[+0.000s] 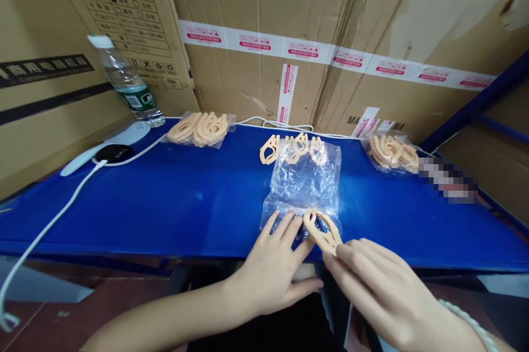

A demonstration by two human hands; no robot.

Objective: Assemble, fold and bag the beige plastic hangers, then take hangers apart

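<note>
Head view: at the clear bag's (306, 181) near edge, the right hand (372, 280) pinches the orange plastic piece (323, 232), seemingly light, stiff and thin-looped, by its near end, while the left hand (273, 269) lies spread, pinning the limp, slippery film.

We see open blue surface (185, 198) left of the clear bag (306, 181) | full bags (202, 129) and bottle (128, 85) block the back | boxes (268, 10) wall us in.

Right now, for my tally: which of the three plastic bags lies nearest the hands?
The middle bag, under the fingers of the left hand; the left bag and right bag lie farther back, both stuffed full.
</note>
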